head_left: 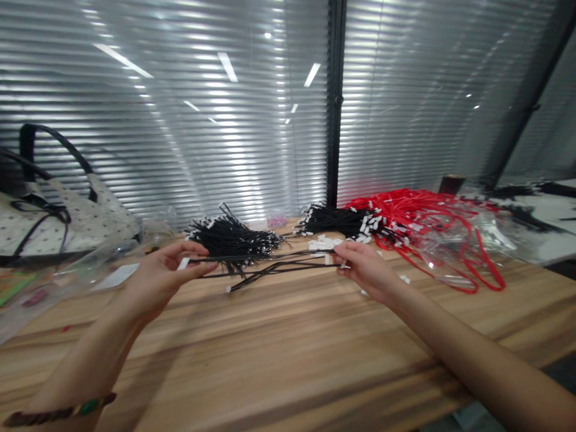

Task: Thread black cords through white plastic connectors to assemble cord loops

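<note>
A thin black cord (297,254) with a white end piece is stretched roughly level above the table between both hands. My left hand (173,265) pinches it near the white end piece at the left. On the right, my right hand (362,264) has thumb and fingers closed on its other end, where a small bright tip shows. Just below lie more loose black cords (265,273), one with a white tip; whether any of these are also held I cannot tell. A bundle of black cords (229,237) lies behind, and small white connectors (321,243) are piled near my right hand.
Another black bundle with white ends (333,221) and a heap of red cords (400,207) in clear plastic lie at the back right. A dotted handbag (58,222) stands at the left, near plastic bags. Glass with blinds (225,120) rises behind the wooden table (270,360).
</note>
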Demonstrator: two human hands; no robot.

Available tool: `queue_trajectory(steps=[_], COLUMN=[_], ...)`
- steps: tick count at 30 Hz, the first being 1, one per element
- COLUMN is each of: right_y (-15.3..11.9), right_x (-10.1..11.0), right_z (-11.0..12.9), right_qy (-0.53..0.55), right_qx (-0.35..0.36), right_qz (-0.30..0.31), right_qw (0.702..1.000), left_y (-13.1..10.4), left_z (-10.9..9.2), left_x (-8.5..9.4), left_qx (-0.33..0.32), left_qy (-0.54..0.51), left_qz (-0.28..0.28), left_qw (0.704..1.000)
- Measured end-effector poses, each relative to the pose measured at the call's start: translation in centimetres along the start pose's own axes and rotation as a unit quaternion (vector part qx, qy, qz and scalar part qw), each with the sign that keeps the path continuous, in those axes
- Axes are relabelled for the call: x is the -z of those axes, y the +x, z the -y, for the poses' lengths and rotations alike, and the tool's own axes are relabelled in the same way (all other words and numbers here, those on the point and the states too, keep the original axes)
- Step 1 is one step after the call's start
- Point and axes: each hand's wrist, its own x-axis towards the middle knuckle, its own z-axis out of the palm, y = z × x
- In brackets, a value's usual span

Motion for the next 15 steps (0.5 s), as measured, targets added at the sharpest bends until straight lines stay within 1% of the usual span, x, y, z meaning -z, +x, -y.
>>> queue_trajectory(steps=[4,6,11,15], right_y=[0.0,-0.1,-0.1,0.0], right_x=[0.1,0.2,0.3,0.3], right_z=[0.1,0.1,0.2,0.2], right_qy=[0.005,0.008,0.021,0.039], right_qx=[-0.001,-0.001,-0.014,-0.010], right_qz=[-0.006,-0.006,-0.004,0.009], right_qw=[1.000,1.000,1.000,0.999], left_y=[-0.2,-0.2,-0.4,-0.4], left_z=[-0.6,-0.9,-1.5,-1.6], left_x=[0.3,0.4,0.5,0.6], left_qx=[0.011,0.024,0.040,0.061], left_qy=[0.032,0.045,0.038,0.021], left_qz=[0.064,0.080,0.041,0.038], left_qw=[0.997,0.995,0.998,0.997])
